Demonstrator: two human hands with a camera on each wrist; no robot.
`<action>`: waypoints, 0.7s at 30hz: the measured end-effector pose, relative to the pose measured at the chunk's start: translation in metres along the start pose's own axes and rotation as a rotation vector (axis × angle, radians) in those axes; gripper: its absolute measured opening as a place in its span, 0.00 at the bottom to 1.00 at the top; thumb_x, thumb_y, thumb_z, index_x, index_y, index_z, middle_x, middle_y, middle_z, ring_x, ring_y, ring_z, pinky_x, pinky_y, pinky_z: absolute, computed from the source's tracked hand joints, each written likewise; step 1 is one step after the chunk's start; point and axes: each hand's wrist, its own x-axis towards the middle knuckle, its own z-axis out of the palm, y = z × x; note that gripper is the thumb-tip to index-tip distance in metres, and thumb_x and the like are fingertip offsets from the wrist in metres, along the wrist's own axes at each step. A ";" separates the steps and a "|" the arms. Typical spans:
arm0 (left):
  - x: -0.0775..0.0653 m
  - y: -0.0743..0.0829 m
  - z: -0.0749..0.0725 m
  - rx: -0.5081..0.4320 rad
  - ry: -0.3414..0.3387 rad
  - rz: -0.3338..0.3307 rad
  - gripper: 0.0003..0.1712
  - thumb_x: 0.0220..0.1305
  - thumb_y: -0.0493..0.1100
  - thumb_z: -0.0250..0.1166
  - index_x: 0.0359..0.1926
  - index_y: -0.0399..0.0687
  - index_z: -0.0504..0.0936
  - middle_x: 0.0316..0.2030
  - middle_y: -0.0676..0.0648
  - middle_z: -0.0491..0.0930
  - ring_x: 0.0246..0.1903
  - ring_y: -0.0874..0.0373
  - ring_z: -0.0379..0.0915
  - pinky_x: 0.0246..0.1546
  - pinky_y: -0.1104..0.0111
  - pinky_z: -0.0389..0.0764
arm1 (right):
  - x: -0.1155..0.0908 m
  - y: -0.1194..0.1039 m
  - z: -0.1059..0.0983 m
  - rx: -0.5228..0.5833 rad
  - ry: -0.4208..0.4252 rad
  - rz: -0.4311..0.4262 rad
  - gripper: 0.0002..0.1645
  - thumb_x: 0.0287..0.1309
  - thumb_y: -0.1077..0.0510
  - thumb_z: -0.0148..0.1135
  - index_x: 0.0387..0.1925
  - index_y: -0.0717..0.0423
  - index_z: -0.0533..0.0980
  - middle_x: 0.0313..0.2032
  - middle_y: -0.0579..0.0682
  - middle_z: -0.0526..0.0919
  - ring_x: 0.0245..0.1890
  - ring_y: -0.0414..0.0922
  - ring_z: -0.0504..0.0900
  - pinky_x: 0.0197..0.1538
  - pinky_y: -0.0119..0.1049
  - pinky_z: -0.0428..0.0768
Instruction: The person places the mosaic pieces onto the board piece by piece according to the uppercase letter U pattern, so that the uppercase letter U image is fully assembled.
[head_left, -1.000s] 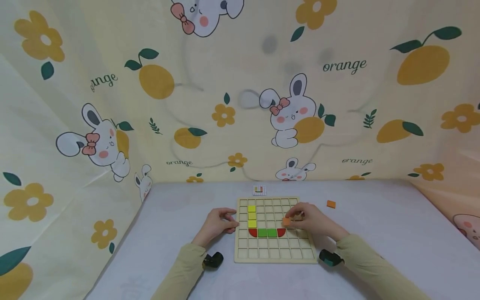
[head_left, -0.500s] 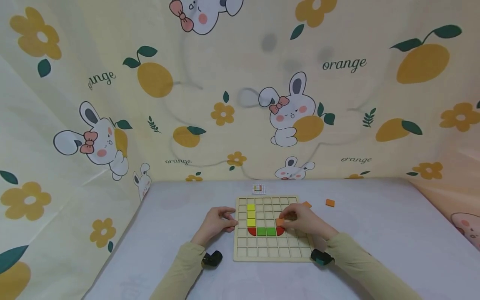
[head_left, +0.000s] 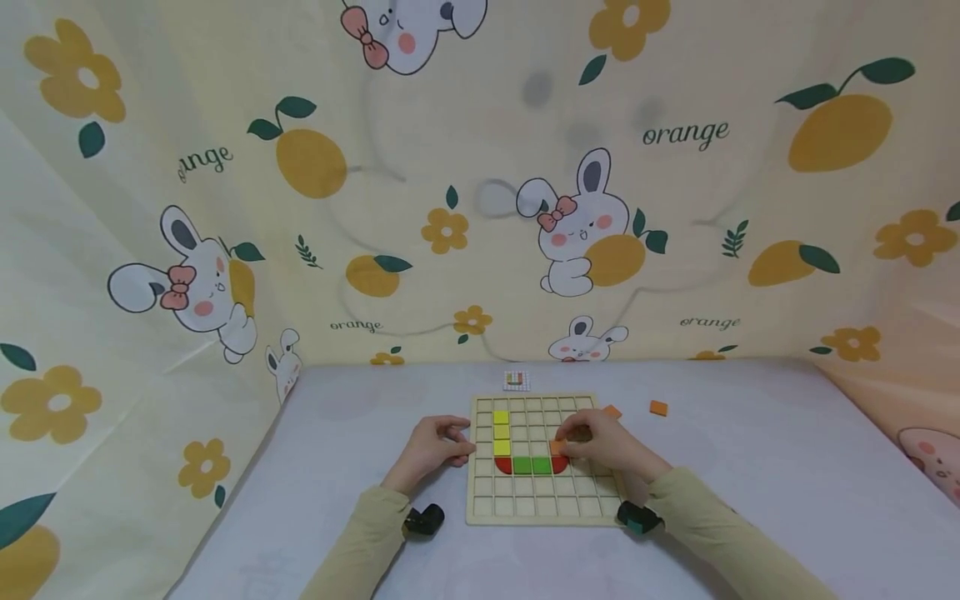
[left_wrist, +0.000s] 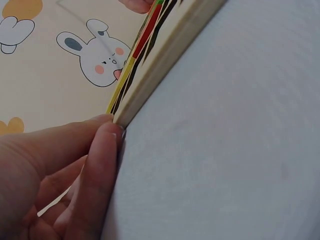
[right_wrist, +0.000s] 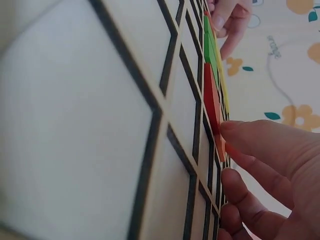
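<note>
A wooden grid board (head_left: 522, 506) lies on the table. My left hand (head_left: 433, 442) pinches its left edge between thumb and finger, seen close in the left wrist view. In the right hand (head_left: 603, 439), thumb and fingertips hold an orange square tile (head_left: 557, 447) at the cell just behind the right-hand red rounded tile (head_left: 559, 465). On the board, several yellow tiles (head_left: 501, 432) form a column. Below them runs a row of a left red rounded tile (head_left: 503, 466), two green tiles (head_left: 532, 466) and the right red one. The fingers partly cover the orange tile.
Two loose orange tiles lie on the table to the board's back right, one (head_left: 658, 408) farther out and one (head_left: 612, 412) partly behind the right hand. A small pattern card (head_left: 516, 381) lies behind the board. A printed curtain (head_left: 450, 167) rises behind the table.
My right hand has moved left with the orange tile, bringing it behind the right red tile. A loose orange tile beyond that hand has come into view. The left hand stays at the board's edge.
</note>
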 end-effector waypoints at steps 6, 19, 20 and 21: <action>-0.001 0.000 0.001 0.002 0.001 0.006 0.29 0.51 0.34 0.73 0.55 0.37 0.77 0.31 0.44 0.79 0.23 0.58 0.79 0.27 0.67 0.84 | -0.001 -0.002 -0.002 0.017 -0.005 0.033 0.07 0.55 0.57 0.69 0.37 0.52 0.82 0.39 0.45 0.80 0.39 0.45 0.73 0.44 0.38 0.75; 0.000 -0.002 0.002 0.005 0.008 0.011 0.28 0.51 0.34 0.73 0.56 0.38 0.77 0.31 0.45 0.79 0.24 0.58 0.80 0.28 0.67 0.85 | -0.003 0.010 -0.047 -0.058 0.117 0.083 0.13 0.55 0.60 0.68 0.44 0.57 0.81 0.43 0.52 0.80 0.43 0.52 0.73 0.45 0.45 0.74; 0.000 -0.002 0.002 0.008 0.010 0.010 0.28 0.51 0.34 0.73 0.56 0.38 0.77 0.31 0.45 0.79 0.24 0.58 0.79 0.28 0.67 0.85 | -0.003 0.015 -0.052 -0.061 0.122 0.093 0.14 0.55 0.59 0.68 0.44 0.57 0.81 0.43 0.52 0.80 0.44 0.52 0.73 0.46 0.45 0.74; 0.000 -0.002 0.002 0.010 0.010 0.010 0.28 0.51 0.34 0.73 0.56 0.38 0.77 0.31 0.45 0.79 0.24 0.58 0.79 0.28 0.67 0.85 | -0.003 0.020 -0.056 -0.069 0.123 0.097 0.14 0.55 0.59 0.68 0.45 0.57 0.81 0.44 0.52 0.81 0.45 0.52 0.73 0.47 0.45 0.73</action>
